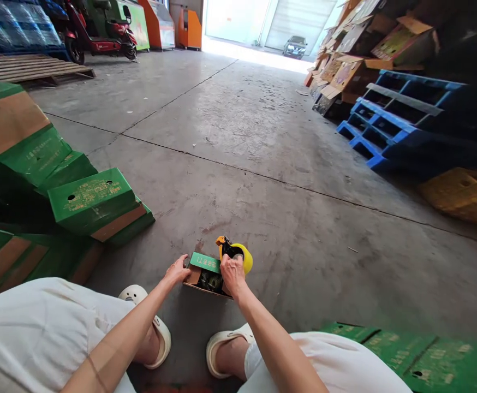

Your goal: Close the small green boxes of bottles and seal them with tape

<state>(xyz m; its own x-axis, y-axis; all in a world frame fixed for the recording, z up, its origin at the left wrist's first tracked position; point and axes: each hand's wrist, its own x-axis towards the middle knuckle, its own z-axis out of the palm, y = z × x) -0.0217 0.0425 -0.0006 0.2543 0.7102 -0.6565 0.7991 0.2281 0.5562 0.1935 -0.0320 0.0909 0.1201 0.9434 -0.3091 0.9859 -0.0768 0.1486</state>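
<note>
Grey concrete floor [271,180] spreads around our small carton [205,262], with stacked green boxes [93,197] to the carton's left and blue pallets [381,117] well beyond it on the right. The carton sits on the floor between our hands, its top not fully covered. We judge its cardboard walls stiff and easy to grip, its flaps bendable, its load moderate; the dark contents [210,281] are too unclear to name. Low on both short ends looks the safest hold. Its long axis runs left to right across us, the right end slightly nearer. Our left hand [177,270] meets the carton's left end, fingers a little spread. Our right hand [233,274], at the carton's right end, wraps its fingers around a tape dispenser [247,258], probably rigid and light, best taken mid-body; its orange end points leftward and away from us.
</note>
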